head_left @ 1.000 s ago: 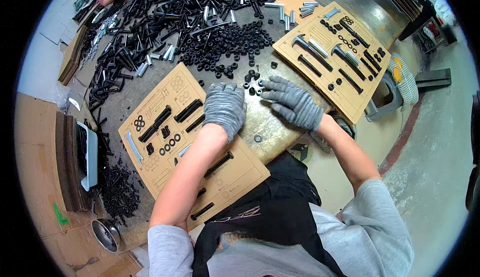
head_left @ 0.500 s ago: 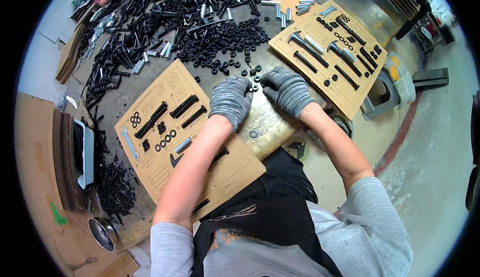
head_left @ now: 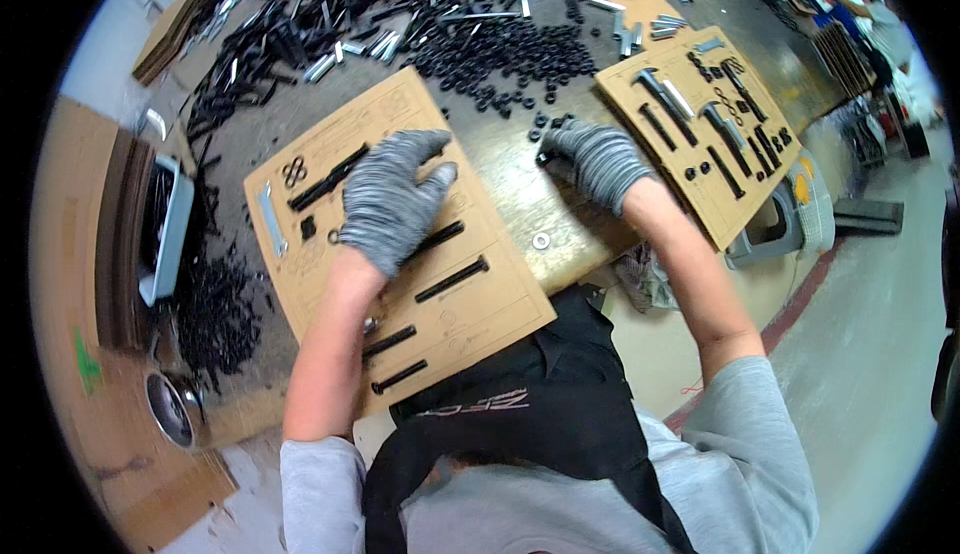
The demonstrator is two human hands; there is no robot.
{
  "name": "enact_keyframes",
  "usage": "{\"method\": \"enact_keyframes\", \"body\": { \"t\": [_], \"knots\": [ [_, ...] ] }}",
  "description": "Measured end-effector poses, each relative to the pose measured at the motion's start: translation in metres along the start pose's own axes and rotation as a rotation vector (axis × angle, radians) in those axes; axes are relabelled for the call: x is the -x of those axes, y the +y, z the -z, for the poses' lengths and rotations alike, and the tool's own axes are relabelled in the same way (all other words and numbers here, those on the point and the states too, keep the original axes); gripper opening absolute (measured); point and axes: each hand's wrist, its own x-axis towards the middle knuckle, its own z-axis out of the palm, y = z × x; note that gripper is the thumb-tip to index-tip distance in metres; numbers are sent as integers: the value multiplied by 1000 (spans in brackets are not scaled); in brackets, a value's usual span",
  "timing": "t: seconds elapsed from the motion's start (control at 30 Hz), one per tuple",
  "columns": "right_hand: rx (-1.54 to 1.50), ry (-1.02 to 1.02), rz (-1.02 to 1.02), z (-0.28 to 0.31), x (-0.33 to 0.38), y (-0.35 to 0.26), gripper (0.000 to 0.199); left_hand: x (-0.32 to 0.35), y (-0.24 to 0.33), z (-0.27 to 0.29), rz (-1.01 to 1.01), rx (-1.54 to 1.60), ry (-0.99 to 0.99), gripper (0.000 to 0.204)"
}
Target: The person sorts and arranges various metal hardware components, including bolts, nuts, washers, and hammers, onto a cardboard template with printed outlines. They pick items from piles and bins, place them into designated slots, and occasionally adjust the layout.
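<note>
Over the left cardboard backing board (head_left: 510, 284) hovers my left hand (head_left: 392, 199), in a grey striped knit glove. Its thumb and forefinger are apart, with a bolt end on the board showing between them. Around it lie long black bolts (head_left: 452, 279), a silver wrench (head_left: 270, 219) and black rings (head_left: 293, 171); the hand hides some pieces. My right hand (head_left: 597, 166), gloved alike, is closed on the metal tabletop, a small black nut (head_left: 544, 157) at its fingertips. Several loose black nuts (head_left: 540, 121) lie just beyond it.
A second board (head_left: 715, 216) with hammers and bolts lies at right. Heaped black nuts (head_left: 500, 59) and metal parts cover the far table. A washer (head_left: 541, 241) lies near the front edge. Left are a light-blue bin (head_left: 178, 219) and a metal bowl (head_left: 172, 409). Another person (head_left: 880, 29) stands far right.
My left hand has moved left, from the loose nuts to above the left board, and its fingers have spread. My right hand stays by the nuts. The whole view has shifted somewhat.
</note>
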Motion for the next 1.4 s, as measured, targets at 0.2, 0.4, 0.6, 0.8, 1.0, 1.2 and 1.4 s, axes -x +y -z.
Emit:
{"method": "enact_keyframes", "body": {
  "t": [0.2,0.4,0.6,0.8,1.0,1.2,1.4],
  "knots": [
    [154,-29,57,-7,1,6,23,87,-39,74,260,239,255,27],
    [229,-132,126,-2,-14,6,22,186,-93,102,512,243,503,25],
    [-40,115,19,15,-2,-20,24,255,-139,89,643,141,723,21],
    [-346,-183,351,-9,53,-132,17,289,-167,63,682,31,720,20],
    [-19,-251,306,-29,60,-161,20,283,-167,58,676,25,717,19],
    [-147,-146,283,-32,65,-163,22,287,-167,57,667,-9,713,18],
    [-418,-176,319,-37,87,-170,25,281,-160,60,659,-32,674,20]
  ]
}}
